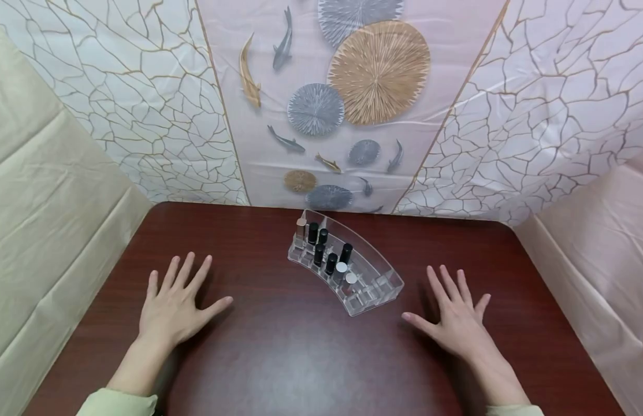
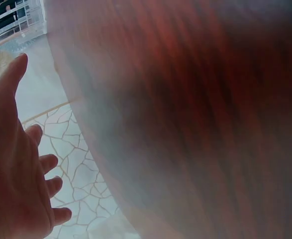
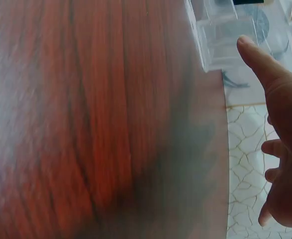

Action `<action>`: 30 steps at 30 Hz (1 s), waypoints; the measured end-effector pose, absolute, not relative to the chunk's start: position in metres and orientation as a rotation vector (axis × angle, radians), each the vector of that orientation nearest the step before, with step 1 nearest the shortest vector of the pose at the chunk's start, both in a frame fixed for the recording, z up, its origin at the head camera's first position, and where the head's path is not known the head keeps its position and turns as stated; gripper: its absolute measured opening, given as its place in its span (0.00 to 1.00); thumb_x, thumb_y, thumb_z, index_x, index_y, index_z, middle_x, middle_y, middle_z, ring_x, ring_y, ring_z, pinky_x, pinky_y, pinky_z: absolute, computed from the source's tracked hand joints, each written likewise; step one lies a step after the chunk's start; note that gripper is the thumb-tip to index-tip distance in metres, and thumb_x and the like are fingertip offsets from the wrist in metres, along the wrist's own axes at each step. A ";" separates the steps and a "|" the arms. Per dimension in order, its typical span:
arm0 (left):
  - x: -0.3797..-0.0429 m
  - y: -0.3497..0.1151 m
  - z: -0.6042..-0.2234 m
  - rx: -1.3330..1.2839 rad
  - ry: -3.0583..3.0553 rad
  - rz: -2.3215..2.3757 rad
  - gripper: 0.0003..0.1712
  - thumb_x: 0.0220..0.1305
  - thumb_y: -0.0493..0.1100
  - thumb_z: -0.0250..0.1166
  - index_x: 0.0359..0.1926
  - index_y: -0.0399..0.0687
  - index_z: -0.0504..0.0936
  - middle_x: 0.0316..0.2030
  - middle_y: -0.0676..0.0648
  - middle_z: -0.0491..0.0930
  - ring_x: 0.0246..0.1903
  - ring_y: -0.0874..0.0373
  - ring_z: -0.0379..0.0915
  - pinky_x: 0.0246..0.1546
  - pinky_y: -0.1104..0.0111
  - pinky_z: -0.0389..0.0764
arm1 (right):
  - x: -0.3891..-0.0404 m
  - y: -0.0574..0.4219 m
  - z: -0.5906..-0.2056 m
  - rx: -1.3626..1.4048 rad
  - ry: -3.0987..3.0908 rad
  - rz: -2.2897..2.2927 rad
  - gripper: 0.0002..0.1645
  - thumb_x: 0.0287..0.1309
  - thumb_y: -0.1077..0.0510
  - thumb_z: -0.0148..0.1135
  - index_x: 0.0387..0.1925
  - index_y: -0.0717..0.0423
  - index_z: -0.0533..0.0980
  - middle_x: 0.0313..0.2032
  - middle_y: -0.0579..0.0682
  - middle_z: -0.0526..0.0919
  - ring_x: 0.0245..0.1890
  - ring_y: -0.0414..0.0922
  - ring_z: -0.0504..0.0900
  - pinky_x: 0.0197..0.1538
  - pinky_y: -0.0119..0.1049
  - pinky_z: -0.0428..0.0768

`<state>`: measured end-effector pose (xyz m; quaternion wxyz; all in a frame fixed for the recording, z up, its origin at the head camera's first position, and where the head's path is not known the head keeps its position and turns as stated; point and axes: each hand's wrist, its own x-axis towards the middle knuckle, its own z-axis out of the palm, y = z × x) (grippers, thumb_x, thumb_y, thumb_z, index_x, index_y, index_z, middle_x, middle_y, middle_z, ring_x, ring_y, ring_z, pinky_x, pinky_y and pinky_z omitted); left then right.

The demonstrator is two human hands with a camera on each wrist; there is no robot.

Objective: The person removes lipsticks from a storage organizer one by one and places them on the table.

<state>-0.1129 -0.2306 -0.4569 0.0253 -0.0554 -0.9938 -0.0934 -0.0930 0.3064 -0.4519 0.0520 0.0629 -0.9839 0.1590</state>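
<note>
A clear, curved, tiered organizer (image 1: 370, 289) stands on the dark red wooden table, right of the middle. Several small cosmetic tubes or bottles fill its left and centre slots, most with black caps (image 1: 331, 263), two with whitish round tops (image 1: 341, 267), and one pinkish-brown tube (image 1: 301, 228) at the far left end. To the left, my left hand (image 1: 170, 312) is spread with straight fingers and holds nothing. My right hand (image 1: 458, 323) is spread likewise, just right of the organizer and apart from it. In the right wrist view, the organizer's end (image 3: 225, 42) appears beyond my thumb.
The wooden table (image 1: 238, 358) has rounded back corners. Behind it hangs a patterned backdrop (image 1: 269, 167) with fish and round leaf shapes. Cream cloth drapes (image 1: 35, 231) flank the left side, and a similar drape (image 1: 602, 254) flanks the right.
</note>
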 end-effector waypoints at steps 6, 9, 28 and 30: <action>-0.116 -0.227 -0.457 -0.188 -3.083 -0.291 0.60 0.64 0.86 0.53 0.86 0.58 0.55 0.84 0.37 0.52 0.82 0.34 0.42 0.77 0.33 0.38 | -0.094 0.292 -0.448 0.178 -3.012 0.562 0.75 0.54 0.27 0.76 0.87 0.54 0.45 0.82 0.67 0.52 0.82 0.71 0.41 0.64 0.91 0.38; -0.118 -0.226 -0.457 -0.191 -3.086 -0.292 0.61 0.64 0.86 0.53 0.86 0.58 0.55 0.84 0.37 0.52 0.82 0.34 0.42 0.77 0.33 0.38 | -0.095 0.286 -0.447 0.176 -3.010 0.621 0.78 0.53 0.28 0.78 0.86 0.59 0.44 0.80 0.71 0.55 0.82 0.72 0.45 0.65 0.90 0.40; -0.124 -0.216 -0.452 -0.239 -3.098 -0.295 0.60 0.64 0.86 0.52 0.86 0.59 0.55 0.84 0.37 0.51 0.83 0.35 0.42 0.78 0.34 0.37 | -0.098 0.243 -0.459 0.197 -2.804 0.973 0.79 0.45 0.39 0.88 0.84 0.58 0.46 0.76 0.68 0.60 0.76 0.67 0.59 0.71 0.70 0.66; -0.124 -0.216 -0.451 -0.243 -3.096 -0.297 0.60 0.64 0.86 0.52 0.86 0.59 0.55 0.84 0.37 0.51 0.83 0.35 0.42 0.78 0.33 0.37 | -0.097 0.239 -0.461 0.183 -2.770 1.005 0.79 0.44 0.41 0.88 0.84 0.58 0.46 0.76 0.67 0.60 0.76 0.65 0.60 0.71 0.70 0.67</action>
